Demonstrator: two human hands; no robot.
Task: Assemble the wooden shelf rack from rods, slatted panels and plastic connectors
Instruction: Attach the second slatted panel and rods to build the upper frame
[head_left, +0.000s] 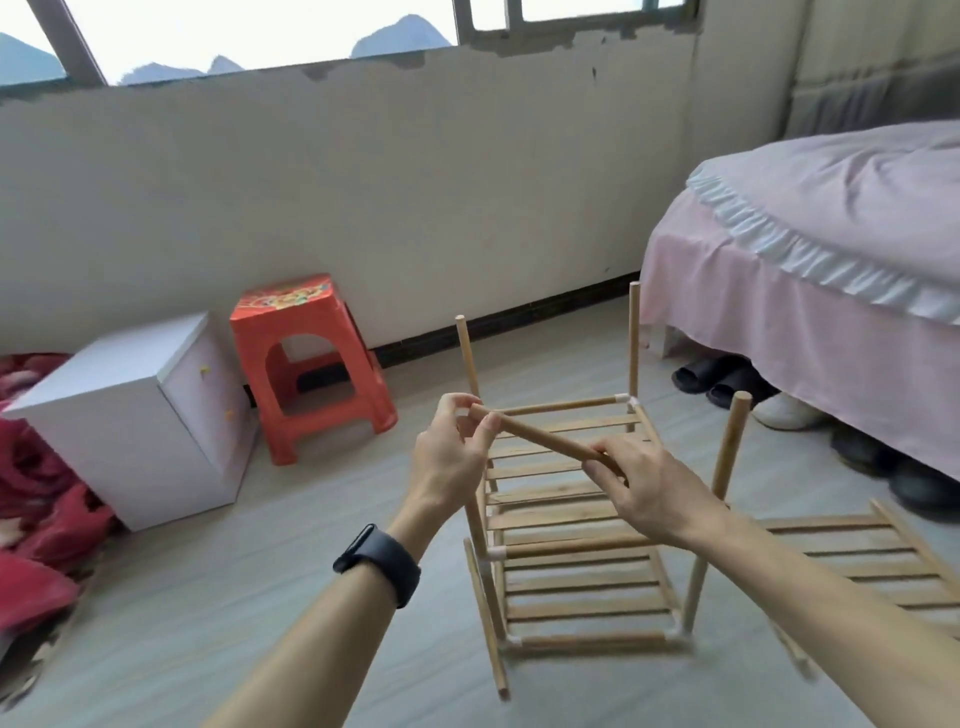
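Observation:
A partly built wooden rack (576, 525) stands on the floor, with two slatted tiers joined by white plastic connectors (626, 401) and upright rods rising above the upper tier. Above it I hold a loose wooden rod (540, 437) slanting down to the right. My left hand (449, 457) pinches its upper left end with thumb and fingertips. My right hand (649, 483) grips its lower right end, which is hidden under the fingers. A spare slatted panel (862, 558) lies on the floor to the right, partly behind my right forearm.
An orange plastic stool (306, 364) and a white box (140, 421) stand at left by the wall. Red fabric (36, 499) lies at the far left. A bed with a pink cover (821, 291) fills the right, with shoes (727, 382) under it.

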